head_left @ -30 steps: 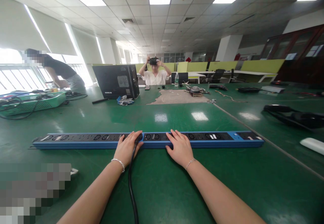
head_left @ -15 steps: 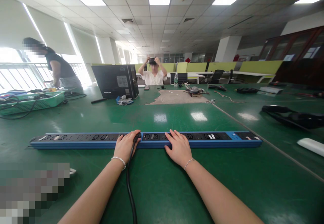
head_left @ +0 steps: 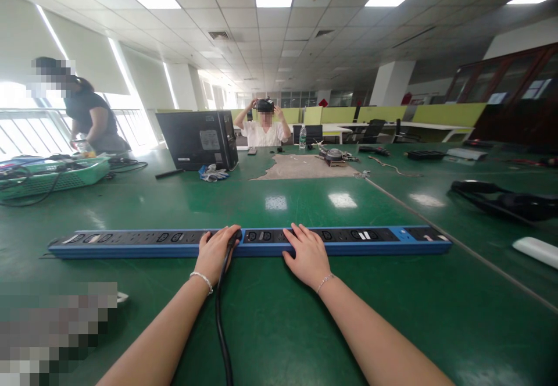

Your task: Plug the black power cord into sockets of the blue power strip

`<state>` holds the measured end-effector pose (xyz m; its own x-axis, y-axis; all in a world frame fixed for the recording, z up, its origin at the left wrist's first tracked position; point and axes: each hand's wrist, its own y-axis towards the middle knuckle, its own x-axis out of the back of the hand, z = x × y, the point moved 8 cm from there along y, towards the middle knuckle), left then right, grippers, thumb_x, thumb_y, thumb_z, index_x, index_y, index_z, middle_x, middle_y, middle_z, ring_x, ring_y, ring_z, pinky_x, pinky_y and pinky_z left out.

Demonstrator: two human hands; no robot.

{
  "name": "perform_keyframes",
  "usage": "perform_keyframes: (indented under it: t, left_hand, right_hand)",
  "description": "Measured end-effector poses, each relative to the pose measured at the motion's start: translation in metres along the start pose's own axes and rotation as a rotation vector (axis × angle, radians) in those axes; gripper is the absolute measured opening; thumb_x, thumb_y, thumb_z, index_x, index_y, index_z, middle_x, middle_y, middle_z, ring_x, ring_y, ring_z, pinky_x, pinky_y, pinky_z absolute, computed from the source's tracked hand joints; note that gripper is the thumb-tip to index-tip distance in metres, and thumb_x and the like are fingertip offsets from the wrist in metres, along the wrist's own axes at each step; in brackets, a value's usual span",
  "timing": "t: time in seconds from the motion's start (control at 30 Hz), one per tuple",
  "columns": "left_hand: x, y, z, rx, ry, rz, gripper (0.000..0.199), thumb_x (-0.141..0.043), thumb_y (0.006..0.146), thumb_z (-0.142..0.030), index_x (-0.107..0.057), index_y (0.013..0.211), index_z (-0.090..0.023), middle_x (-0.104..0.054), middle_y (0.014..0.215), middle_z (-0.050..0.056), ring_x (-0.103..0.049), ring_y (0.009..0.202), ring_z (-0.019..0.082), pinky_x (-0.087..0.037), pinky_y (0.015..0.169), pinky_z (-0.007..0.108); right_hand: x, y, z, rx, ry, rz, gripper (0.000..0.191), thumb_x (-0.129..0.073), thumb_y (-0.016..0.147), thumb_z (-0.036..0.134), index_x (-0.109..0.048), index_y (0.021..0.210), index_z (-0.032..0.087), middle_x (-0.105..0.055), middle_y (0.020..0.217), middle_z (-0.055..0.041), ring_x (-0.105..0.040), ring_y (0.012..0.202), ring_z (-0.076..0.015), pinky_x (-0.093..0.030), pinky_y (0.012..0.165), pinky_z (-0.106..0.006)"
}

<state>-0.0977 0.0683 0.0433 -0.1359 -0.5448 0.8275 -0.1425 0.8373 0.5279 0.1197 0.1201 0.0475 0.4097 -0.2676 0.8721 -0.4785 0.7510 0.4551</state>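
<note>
A long blue power strip (head_left: 370, 249) with black socket faces lies crosswise on the green table in front of me. My left hand (head_left: 213, 255) is closed around a black plug (head_left: 238, 235) at a socket left of the strip's middle. How deep the plug sits is hidden by my fingers. From it a black cord (head_left: 223, 331) runs down toward the bottom edge of the view. My right hand (head_left: 309, 255) rests on the strip just right of its middle, fingers spread over the sockets and holding nothing.
A black computer case (head_left: 196, 140) and grey-blue gloves (head_left: 213, 172) stand beyond the strip. At the left is a green basket (head_left: 82, 172) of cables. A black object (head_left: 501, 200) lies right. One person (head_left: 264, 133) sits opposite; another (head_left: 93, 115) stands left.
Both my hands stay almost where they were on the strip. The standing person has shifted left, and the seated person's hands have moved lower beside the headgear.
</note>
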Motion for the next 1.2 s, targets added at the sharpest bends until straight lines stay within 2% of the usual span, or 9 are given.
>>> perform_keyframes:
  t: [0.27, 0.43, 0.6, 0.77, 0.83, 0.9, 0.97, 1.03, 1.2]
  left_hand:
    - [-0.003, 0.0, 0.004, 0.022, -0.08, -0.023, 0.031, -0.035, 0.088, -0.033, -0.049, 0.115, -0.031, -0.065, 0.109, 0.002, -0.058, 0.102, 0.018, -0.024, 0.104, 0.047]
    - [0.016, 0.002, 0.018, 0.231, -0.292, -0.173, 0.037, -0.034, 0.086, -0.036, -0.047, 0.119, -0.025, -0.064, 0.107, 0.004, -0.06, 0.096, 0.018, -0.044, 0.089, 0.035]
    - [0.029, 0.003, 0.013, 0.277, -0.323, -0.131, 0.04, -0.04, 0.084, -0.04, -0.049, 0.119, -0.025, -0.065, 0.105, 0.005, -0.06, 0.095, 0.021, -0.046, 0.087, 0.037]
    - [0.023, 0.003, -0.004, 0.208, -0.329, -0.16, 0.035, -0.04, 0.085, -0.035, -0.05, 0.117, -0.027, -0.067, 0.103, 0.002, -0.06, 0.095, 0.019, -0.036, 0.1, 0.043]
    - [0.021, 0.0, -0.016, 0.183, -0.282, -0.182, 0.034, -0.037, 0.086, -0.032, -0.049, 0.117, -0.027, -0.068, 0.102, 0.002, -0.06, 0.094, 0.019, -0.028, 0.104, 0.047]
    - [0.019, -0.003, -0.039, 0.052, -0.226, -0.145, 0.034, -0.036, 0.087, -0.029, -0.046, 0.119, -0.027, -0.065, 0.109, 0.003, -0.059, 0.099, 0.018, -0.02, 0.107, 0.05]
    - [0.019, -0.01, -0.065, -0.116, -0.177, -0.088, 0.037, -0.039, 0.084, -0.024, -0.045, 0.121, -0.025, -0.064, 0.111, 0.005, -0.058, 0.101, 0.019, -0.016, 0.108, 0.049]
    - [0.02, -0.018, -0.086, -0.243, -0.169, -0.035, 0.04, -0.04, 0.08, -0.019, -0.043, 0.121, -0.021, -0.061, 0.115, 0.008, -0.055, 0.108, 0.02, -0.015, 0.109, 0.049]
    - [0.027, -0.023, -0.096, -0.263, -0.168, -0.033, 0.039, -0.039, 0.078, -0.015, -0.047, 0.116, -0.02, -0.061, 0.115, 0.009, -0.052, 0.112, 0.02, -0.017, 0.108, 0.049]
  right_hand:
    - [0.0, 0.0, 0.0, 0.003, -0.005, -0.004, 0.05, -0.052, 0.078, 0.034, -0.048, 0.127, 0.026, -0.044, 0.136, -0.0056, -0.034, 0.127, -0.0218, -0.024, 0.102, -0.039]
    - [0.0, 0.0, 0.001, 0.004, -0.005, -0.011, 0.05, -0.052, 0.078, 0.034, -0.049, 0.127, 0.026, -0.044, 0.136, -0.0049, -0.033, 0.127, -0.0216, -0.024, 0.102, -0.038]
    - [-0.001, -0.001, 0.0, 0.005, -0.006, -0.004, 0.05, -0.051, 0.079, 0.035, -0.048, 0.127, 0.025, -0.044, 0.137, -0.0056, -0.033, 0.127, -0.0218, -0.024, 0.102, -0.038]
    - [0.004, 0.0, 0.003, 0.014, 0.005, -0.025, 0.049, -0.05, 0.08, 0.036, -0.048, 0.127, 0.024, -0.045, 0.135, -0.0069, -0.033, 0.127, -0.0229, -0.023, 0.102, -0.04]
    - [0.011, -0.002, 0.013, 0.052, 0.041, -0.072, 0.049, -0.047, 0.082, 0.035, -0.046, 0.129, 0.022, -0.047, 0.133, -0.0071, -0.035, 0.125, -0.0227, -0.023, 0.103, -0.041]
    - [0.019, -0.007, 0.031, 0.146, 0.106, -0.12, 0.051, -0.045, 0.083, 0.031, -0.04, 0.133, 0.02, -0.051, 0.128, -0.0078, -0.04, 0.118, -0.0212, -0.027, 0.102, -0.038]
    - [0.025, -0.013, 0.053, 0.28, 0.17, -0.132, 0.054, -0.044, 0.083, 0.028, -0.035, 0.136, 0.02, -0.055, 0.12, -0.0084, -0.047, 0.108, -0.0195, -0.035, 0.095, -0.035]
    - [0.03, -0.017, 0.064, 0.317, 0.175, -0.158, 0.053, -0.045, 0.083, 0.028, -0.036, 0.136, 0.026, -0.056, 0.11, -0.0083, -0.05, 0.098, -0.0193, -0.041, 0.084, -0.033]
    - [0.041, -0.021, 0.072, 0.367, 0.07, -0.166, 0.049, -0.045, 0.083, 0.034, -0.042, 0.131, 0.031, -0.055, 0.091, -0.0053, -0.049, 0.077, -0.0172, -0.039, 0.068, -0.03]
